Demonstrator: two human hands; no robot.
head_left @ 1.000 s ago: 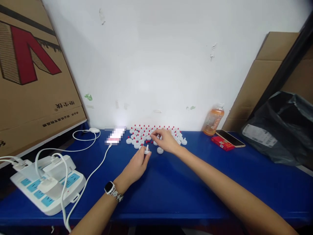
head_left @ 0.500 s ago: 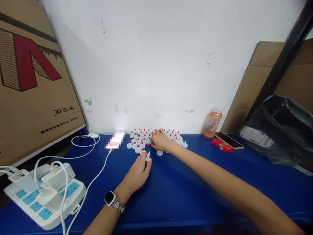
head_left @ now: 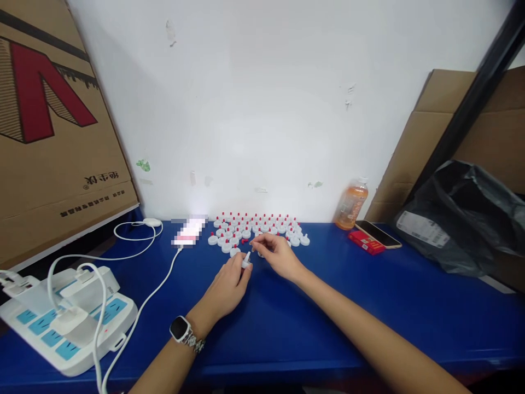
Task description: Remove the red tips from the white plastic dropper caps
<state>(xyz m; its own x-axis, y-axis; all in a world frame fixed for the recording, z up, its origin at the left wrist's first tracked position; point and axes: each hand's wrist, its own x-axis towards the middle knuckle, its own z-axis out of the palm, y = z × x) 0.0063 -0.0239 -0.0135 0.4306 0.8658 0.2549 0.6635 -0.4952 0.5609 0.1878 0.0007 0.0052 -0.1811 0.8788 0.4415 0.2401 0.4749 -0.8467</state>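
My left hand (head_left: 229, 282) pinches a white nozzle cap (head_left: 246, 260) with its pointed spout upward, just above the blue table. Close on its right, my right hand (head_left: 281, 257) has thumb and forefinger drawn together; whatever is between the fingertips is too small to make out. Behind both hands spread several white caps with red tips (head_left: 226, 247), most standing upright in a loose cluster. A few loose red tips (head_left: 245, 241) lie among them, left of my right fingertips. At the cluster's right edge, one white cap (head_left: 304, 239) shows a bare spout.
A white power strip (head_left: 69, 350) with plugs and cables covers the left. Beyond it lies a lit, blurred-out device (head_left: 189, 232) on a cable. At the right are an orange drink bottle (head_left: 353, 205), a red box (head_left: 366, 242), a phone (head_left: 379, 234) and a black plastic bag (head_left: 463, 219).
My right hand has come back from the cap cluster toward my left hand, its fingertips now beside the held nozzle cap. My left hand still holds that cap. The view has shifted slightly.
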